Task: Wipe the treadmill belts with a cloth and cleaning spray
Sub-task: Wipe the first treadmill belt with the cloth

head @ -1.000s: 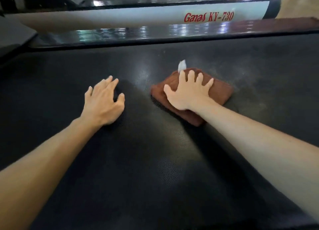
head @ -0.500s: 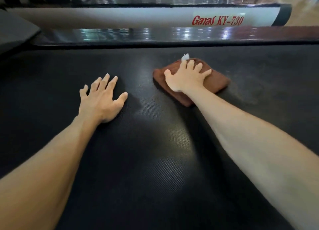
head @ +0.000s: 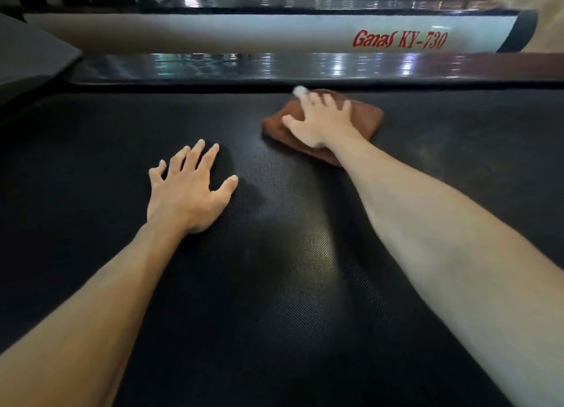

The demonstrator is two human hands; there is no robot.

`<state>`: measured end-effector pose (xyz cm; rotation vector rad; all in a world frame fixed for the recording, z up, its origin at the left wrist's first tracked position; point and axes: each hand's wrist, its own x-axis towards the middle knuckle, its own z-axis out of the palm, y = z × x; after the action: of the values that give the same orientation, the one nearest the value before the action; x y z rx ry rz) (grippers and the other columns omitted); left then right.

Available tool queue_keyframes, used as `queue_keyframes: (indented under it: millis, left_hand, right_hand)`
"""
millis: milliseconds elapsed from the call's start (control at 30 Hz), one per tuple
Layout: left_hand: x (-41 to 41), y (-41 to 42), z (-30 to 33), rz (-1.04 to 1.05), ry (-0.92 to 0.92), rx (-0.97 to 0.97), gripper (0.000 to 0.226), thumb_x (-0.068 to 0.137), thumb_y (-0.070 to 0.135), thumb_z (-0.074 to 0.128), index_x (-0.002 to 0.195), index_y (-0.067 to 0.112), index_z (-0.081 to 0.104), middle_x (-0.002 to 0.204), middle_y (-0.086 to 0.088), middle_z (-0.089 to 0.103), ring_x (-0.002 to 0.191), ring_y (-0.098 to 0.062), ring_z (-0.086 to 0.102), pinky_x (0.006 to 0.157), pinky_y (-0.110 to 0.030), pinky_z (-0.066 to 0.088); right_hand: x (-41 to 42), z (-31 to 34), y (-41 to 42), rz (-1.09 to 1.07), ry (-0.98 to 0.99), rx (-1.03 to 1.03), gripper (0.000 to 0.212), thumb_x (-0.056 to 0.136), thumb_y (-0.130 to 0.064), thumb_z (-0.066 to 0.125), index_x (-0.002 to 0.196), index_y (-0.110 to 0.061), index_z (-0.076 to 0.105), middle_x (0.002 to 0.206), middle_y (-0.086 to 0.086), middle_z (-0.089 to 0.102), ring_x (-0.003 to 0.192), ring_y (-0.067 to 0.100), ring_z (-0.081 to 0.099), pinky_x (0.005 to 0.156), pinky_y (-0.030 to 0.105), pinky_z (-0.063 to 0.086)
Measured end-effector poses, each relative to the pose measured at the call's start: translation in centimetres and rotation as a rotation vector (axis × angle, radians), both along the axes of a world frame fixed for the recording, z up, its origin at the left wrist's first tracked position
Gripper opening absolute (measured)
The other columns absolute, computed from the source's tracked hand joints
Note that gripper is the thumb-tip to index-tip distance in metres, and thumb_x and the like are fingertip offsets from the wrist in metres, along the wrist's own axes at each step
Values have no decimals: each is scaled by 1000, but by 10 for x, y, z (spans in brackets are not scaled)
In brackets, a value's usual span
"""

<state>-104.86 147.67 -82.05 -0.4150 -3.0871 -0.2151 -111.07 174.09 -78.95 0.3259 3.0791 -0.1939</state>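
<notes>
Our right hand [head: 320,122] presses flat, fingers spread, on the folded brown microfibre cloth [head: 364,118] at the far edge of the black textured treadmill belt [head: 274,284]. Our left hand [head: 187,190] rests open beside it, nearer us; unwiped belt lies rightward.

Matt textured belt [head: 274,284], brown cloth [head: 363,116]
</notes>
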Motion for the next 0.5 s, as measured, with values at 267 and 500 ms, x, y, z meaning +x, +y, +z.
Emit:
queue_keyframes:
  millis: [267,500]
  left_hand:
    - [0,2,0,-3,-1,-12,74,98,67,21,163,35,6,171,8,0,157,-15,-1,125,-51,5]
    - [1,1,3,-4,1,2,75,97,68,23,163,35,9,171,8,2,157,-15,0,124,-50,5]
  right_hand:
    - [41,-9,37,-161,10,25,91,94,-78,29,166,-26,9,172,6,15,158,35,12,122,68,3]
    - [2,2,-6,235,2,-10,77,100,-68,36,165,-36,10,173,-2,15,159,26,11,125,63,1]
